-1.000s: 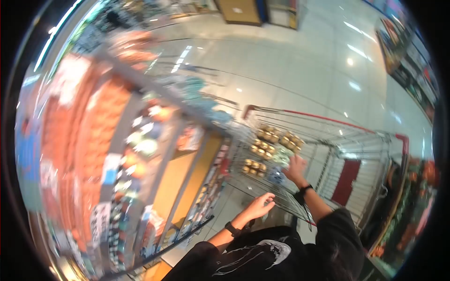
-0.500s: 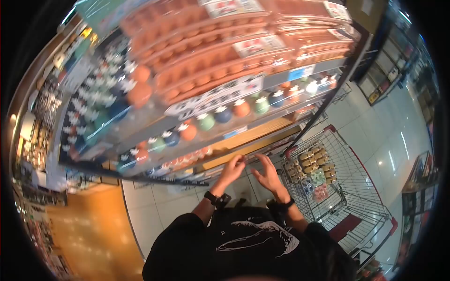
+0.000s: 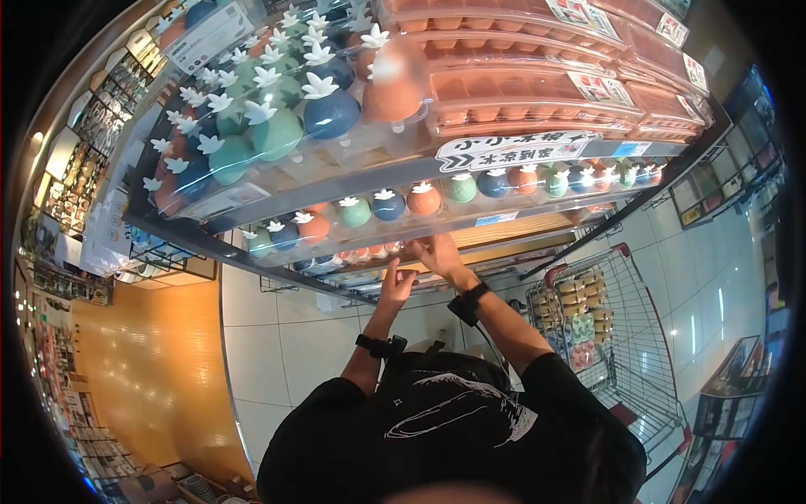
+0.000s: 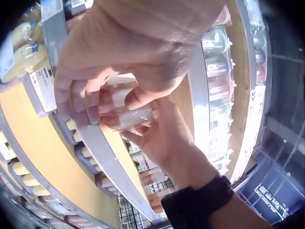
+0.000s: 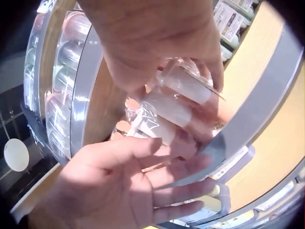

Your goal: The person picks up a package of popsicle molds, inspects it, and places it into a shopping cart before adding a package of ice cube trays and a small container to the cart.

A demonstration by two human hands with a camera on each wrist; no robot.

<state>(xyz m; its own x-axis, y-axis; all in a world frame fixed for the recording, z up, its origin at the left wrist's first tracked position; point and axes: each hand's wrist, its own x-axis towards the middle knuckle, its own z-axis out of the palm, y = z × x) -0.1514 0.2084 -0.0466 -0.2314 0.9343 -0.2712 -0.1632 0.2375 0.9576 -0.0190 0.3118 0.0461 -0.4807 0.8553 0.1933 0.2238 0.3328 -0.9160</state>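
Observation:
A clear plastic pack [image 4: 136,117] of white and orange cylindrical pieces lies between both hands in the left wrist view. In the right wrist view, my right hand [image 5: 157,43] grips the pack [image 5: 167,105] from above, fingers curled round its far side. Below it, my left hand [image 5: 119,176] lies palm up with fingers spread and nearly straight, fingertips beside the pack; whether they touch it is unclear. Seen from the head view, my left hand [image 3: 397,287] and right hand [image 3: 440,257] are close together at a lower shelf, the right partly reaching in.
Upper shelves hold round green, blue and orange items [image 3: 277,134] with white tops and stacked orange trays [image 3: 520,101]. A shopping cart [image 3: 646,311] with several packs stands on the right. A metal shelf edge [image 5: 267,95] passes close to the hands.
The head view has turned toward the shelf. My right hand has gone from over the cart to the lower shelf, and my left hand has moved in beside it.

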